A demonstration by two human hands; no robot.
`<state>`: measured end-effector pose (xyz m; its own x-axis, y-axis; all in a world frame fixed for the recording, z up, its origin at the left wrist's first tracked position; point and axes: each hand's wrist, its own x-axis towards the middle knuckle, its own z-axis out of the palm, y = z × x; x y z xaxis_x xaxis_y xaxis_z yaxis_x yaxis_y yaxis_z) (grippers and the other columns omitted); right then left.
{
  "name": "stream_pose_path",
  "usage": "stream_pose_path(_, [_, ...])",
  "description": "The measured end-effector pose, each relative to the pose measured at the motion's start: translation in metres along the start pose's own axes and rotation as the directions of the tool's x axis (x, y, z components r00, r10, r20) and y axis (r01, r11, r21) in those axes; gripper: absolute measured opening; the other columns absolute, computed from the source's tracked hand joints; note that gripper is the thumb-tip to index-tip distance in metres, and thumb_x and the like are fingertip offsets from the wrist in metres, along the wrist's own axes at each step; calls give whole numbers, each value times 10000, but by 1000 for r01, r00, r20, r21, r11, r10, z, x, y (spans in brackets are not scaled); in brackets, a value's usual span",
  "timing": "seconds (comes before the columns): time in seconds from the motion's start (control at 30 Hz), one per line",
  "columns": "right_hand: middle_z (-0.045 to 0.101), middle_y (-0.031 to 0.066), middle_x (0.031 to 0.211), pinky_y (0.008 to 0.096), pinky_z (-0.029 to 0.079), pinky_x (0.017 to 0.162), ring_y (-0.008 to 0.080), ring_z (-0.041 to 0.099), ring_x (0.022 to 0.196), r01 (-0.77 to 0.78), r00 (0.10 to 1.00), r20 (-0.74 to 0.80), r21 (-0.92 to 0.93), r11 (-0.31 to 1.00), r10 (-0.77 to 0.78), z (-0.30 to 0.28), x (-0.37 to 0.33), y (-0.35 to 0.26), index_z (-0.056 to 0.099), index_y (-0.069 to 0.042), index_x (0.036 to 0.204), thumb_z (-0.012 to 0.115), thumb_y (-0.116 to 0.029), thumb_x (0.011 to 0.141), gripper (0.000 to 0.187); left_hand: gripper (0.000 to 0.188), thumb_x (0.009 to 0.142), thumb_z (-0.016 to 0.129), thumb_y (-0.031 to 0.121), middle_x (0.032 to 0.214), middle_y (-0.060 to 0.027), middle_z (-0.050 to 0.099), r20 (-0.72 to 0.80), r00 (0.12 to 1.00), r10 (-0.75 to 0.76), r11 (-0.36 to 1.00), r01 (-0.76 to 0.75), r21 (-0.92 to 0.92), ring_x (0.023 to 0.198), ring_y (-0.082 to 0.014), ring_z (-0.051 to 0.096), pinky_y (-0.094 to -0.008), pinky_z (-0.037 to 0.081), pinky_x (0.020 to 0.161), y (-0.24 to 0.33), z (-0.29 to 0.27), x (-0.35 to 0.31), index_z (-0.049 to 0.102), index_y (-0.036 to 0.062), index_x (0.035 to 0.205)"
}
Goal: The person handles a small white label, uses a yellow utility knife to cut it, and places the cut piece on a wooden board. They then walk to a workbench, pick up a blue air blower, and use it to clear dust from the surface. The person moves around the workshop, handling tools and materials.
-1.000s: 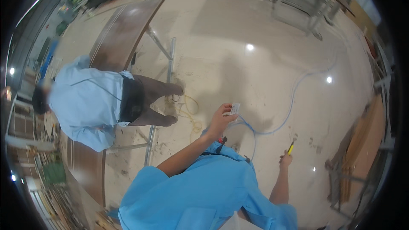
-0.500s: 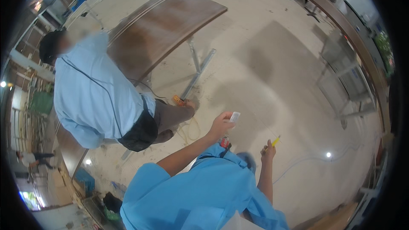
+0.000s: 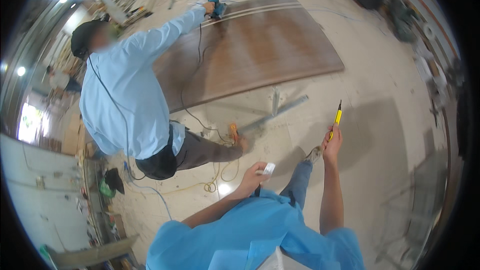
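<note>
Left hand (image 3: 251, 179) closed on a small white flat card-like piece (image 3: 268, 169) — light, thin, best pinched at its edges. At two o'clock of it, right hand (image 3: 332, 142) gripping a slim yellow-and-black pen-shaped tool (image 3: 337, 116), stiff and light, held low on the shaft. Raised higher than half a second ago. Farther, at eleven o'clock, a co-worker's hand on a blue power tool (image 3: 216, 6) atop the brown wooden panel (image 3: 265, 40) — now fully in view.

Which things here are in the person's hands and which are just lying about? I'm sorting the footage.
In hand:
- yellow-and-black pencil-like tool, in the right hand
- small white flat packet, in the left hand

Lying about:
- yellow cable coil on the floor
- grey metal trestle bar
</note>
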<state>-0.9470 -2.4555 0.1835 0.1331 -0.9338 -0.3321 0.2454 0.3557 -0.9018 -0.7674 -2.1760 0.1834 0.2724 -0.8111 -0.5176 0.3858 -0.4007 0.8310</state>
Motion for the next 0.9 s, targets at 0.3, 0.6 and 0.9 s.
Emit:
stream_pose_path(0.3, [554,13,795,262,438,653,105,512,714,446,838,483,-334,830,-256,110,299,-38,601,-17,1143,695,-242,953,310,370,905,697,-6,1169,-19,628,-349,925,-150,964,59,-259,965,-104,615,-263,511,841,84,138,184,591,78,1250])
stream_pose_path(0.6, [599,12,946,258,442,754,97,533,859,6,474,791,-441,897,386,123,327,-13,599,-28,1260,711,-221,935,394,392,922,664,-31,1404,-45,564,-380,925,-7,919,-144,-367,1109,-128,596,-295,487,958,186,171,286,592,88,1288])
stream_pose_path(0.9, [678,183,1066,394,526,832,309,684,961,512,797,567,-451,731,-209,160,426,-26,559,-19,1225,655,-222,964,345,376,907,660,-63,1421,-80,569,-383,922,-57,906,-113,-407,1154,-135,588,-298,480,979,176,171,294,615,85,1249])
